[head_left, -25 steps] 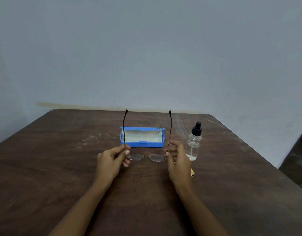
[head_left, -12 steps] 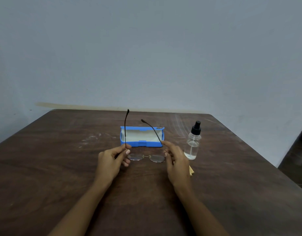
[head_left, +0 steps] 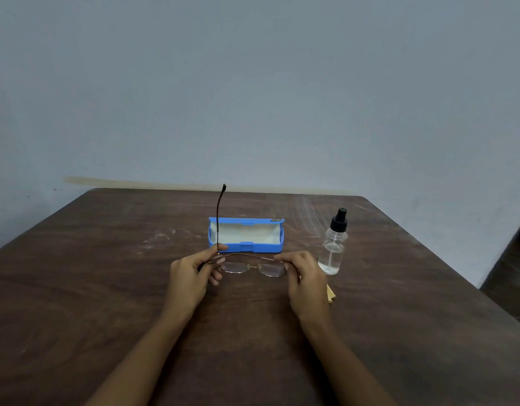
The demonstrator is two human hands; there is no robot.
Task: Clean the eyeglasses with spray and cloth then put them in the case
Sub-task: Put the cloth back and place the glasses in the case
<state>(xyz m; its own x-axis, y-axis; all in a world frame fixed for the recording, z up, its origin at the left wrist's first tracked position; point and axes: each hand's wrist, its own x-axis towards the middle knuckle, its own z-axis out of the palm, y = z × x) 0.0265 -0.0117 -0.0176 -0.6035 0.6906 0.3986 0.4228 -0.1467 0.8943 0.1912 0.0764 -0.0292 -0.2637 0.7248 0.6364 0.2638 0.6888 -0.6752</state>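
**Eyeglasses (head_left: 253, 266) held at both ends, half folded, in front of the open case**

The eyeglasses hang just above the table (head_left: 106, 288), midway between its left and right edges, lenses (head_left: 234, 267) facing down. The left hand (head_left: 191, 273) pinches the frame's left end between thumb and fingers. There the upright temple (head_left: 218, 218) rises in front of the case (head_left: 247, 247). The right hand (head_left: 305, 276) pinches the right end, and the folded temple (head_left: 247, 256) lies across behind the lenses. The hands are apart, each clamped on its own end of the frame.

The case sits open just beyond the glasses, toward the far edge, showing its pale lining. The spray bottle (head_left: 333, 247) stands upright toward the right edge, just beyond the right hand. A corner of the cloth (head_left: 330, 294) shows at the outer side of that hand.

The frame looks like thin wire: light, springy and easy to bend at the hinges and bridge. The lenses will smear or scratch if fingers land on them. The best hold is probably where the hands are now, on the frame ends. Fold the upright temple gently rather than forcing it. Then lower the glasses flat into the case, which looks only a little longer than they are.
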